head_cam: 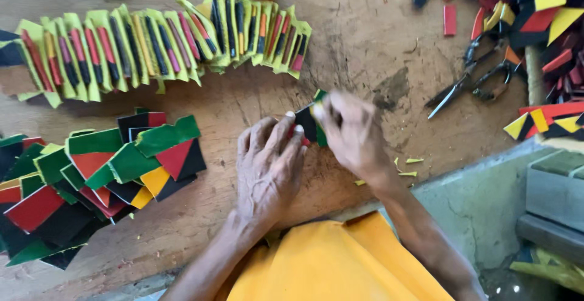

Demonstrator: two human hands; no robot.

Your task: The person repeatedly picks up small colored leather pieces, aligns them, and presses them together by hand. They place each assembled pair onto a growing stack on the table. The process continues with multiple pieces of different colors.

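I see a worn wooden bench (365, 45); on it lie folded coloured pieces (103, 173), yellow-green strips (164, 45) and scissors (471, 79).

Single view, head-worn camera: looks steeply down from above the seated person onto the wooden board (365, 45), close range. Relative to the board: the lens sits over its near edge, facing away from the body; the yellow garment (328, 264) fills the bottom of frame.

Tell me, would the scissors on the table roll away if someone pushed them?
Probably not. The scissors lie flat on the wooden table with blades and handles spread, so they would likely slide or spin rather than roll. They look like metal, so probably stiff and fairly heavy for their size.
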